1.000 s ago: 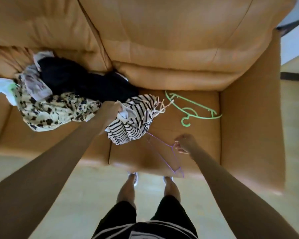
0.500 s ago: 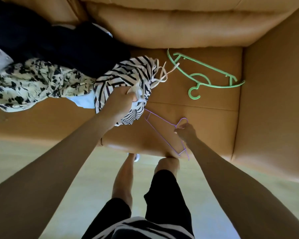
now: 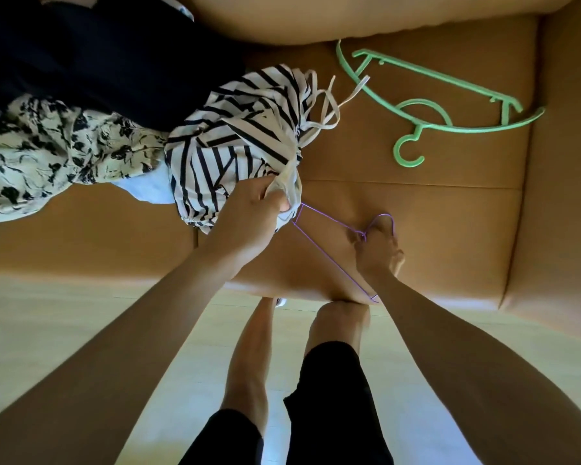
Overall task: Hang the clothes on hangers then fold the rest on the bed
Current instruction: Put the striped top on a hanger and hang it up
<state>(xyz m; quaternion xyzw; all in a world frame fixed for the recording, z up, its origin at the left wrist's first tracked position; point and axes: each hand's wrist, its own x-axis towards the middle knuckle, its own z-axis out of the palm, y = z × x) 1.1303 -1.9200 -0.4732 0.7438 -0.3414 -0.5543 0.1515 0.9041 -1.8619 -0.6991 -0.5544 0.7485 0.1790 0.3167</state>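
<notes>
My left hand [image 3: 259, 209] grips the striped top [image 3: 235, 139] on the sofa [image 3: 416, 203], bunched so its opening shows. My right hand [image 3: 376, 250] pinches the purple hanger [image 3: 329, 256] by its neck, held close, ready to slide inside.

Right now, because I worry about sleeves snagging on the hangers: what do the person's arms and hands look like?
The left arm and right arm are bare as far as the frame shows, with no sleeves. The left hand and right hand wear no gloves. No watch, bracelet or ring is visible.
</notes>
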